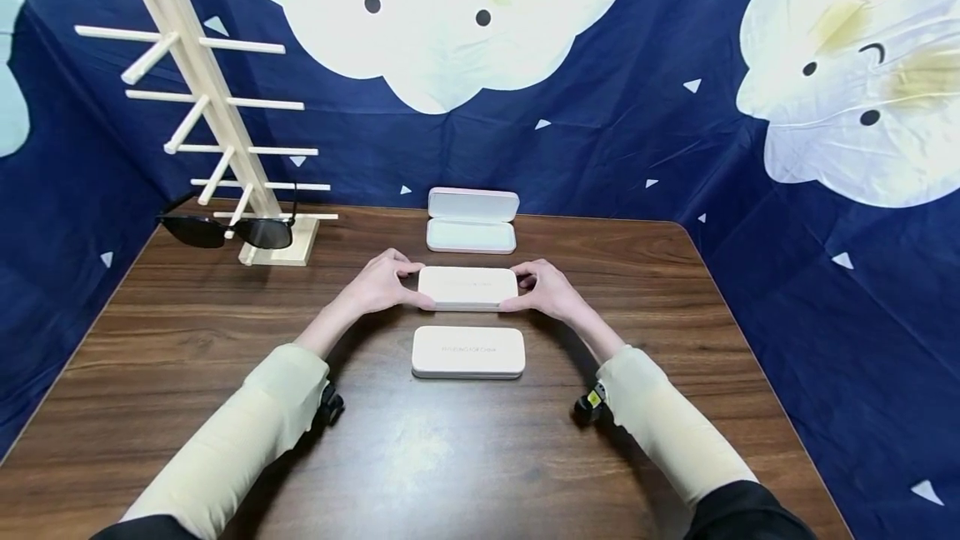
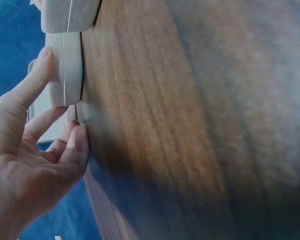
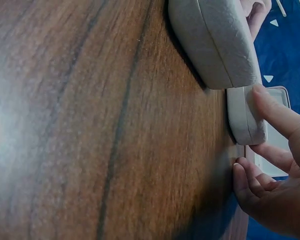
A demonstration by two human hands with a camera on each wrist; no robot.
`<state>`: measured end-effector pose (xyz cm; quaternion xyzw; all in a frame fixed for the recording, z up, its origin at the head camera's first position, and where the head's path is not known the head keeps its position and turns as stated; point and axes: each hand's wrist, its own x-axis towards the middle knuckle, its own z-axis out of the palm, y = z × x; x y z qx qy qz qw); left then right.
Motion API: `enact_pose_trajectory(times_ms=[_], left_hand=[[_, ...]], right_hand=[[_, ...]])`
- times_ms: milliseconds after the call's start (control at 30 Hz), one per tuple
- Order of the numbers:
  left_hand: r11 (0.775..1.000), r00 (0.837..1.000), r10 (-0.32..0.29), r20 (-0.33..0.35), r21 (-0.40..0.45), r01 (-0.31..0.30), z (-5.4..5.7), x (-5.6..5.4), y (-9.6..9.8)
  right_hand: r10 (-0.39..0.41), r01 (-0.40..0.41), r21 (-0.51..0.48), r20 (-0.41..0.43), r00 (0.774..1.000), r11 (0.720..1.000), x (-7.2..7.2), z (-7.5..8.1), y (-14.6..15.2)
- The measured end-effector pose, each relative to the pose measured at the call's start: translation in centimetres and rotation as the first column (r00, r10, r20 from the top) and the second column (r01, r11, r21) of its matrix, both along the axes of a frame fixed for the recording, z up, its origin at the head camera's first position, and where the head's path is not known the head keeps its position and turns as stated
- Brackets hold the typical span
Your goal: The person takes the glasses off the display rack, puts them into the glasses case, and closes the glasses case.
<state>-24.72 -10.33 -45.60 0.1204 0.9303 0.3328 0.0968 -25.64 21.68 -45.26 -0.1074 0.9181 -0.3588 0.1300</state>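
Three pale eyeglass cases stand in a column on the wooden table. Both hands hold the closed middle case [image 1: 468,283] by its short ends: the left hand [image 1: 378,283] at its left end, the right hand [image 1: 553,288] at its right. Each thumb lies at the near corner, with the index finger toward the far edge. In the left wrist view, the left thumb touches the side of the middle case [image 2: 65,80]; the right wrist view shows the same for the right thumb. Nearer the person is another closed case [image 1: 468,348], untouched. Behind lies an open case [image 1: 471,234], its lid raised.
A wooden display rack [image 1: 217,98] with several pegs stands at the back left, and dark sunglasses [image 1: 228,232] hang on a low peg. Blue cloth [image 1: 637,148] with cloud faces surrounds the table [image 1: 637,315] at the back and sides.
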Motion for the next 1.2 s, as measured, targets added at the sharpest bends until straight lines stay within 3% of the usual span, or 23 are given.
enact_pose_trajectory(times_ms=[433,633,833,1033,1200], left_hand=[[0.999,1.0,-0.017,0.001,-0.033,0.017,0.8,2.7,-0.2],[0.997,1.0,-0.025,-0.001,-0.067,0.025,0.9,3.5,-0.5],[0.999,0.999,-0.031,-0.018,-0.023,0.03,1.3,4.0,-1.0],[0.996,0.996,0.05,-0.079,0.072,-0.044,2.2,5.1,-2.7],[0.988,0.983,0.108,-0.147,0.13,-0.089,3.1,6.4,-4.6]], right_hand=[[0.071,-0.073,0.027,0.052,0.996,0.997,1.2,1.1,-0.2],[0.096,-0.095,-0.008,0.079,0.992,0.995,1.6,1.2,-0.4],[0.052,-0.053,-0.066,-0.014,0.999,0.996,1.6,2.0,-0.4],[-0.058,0.036,-0.154,-0.137,0.989,0.987,1.9,3.8,-2.2],[-0.084,0.047,-0.234,-0.148,0.985,0.971,2.4,5.1,-4.6]])
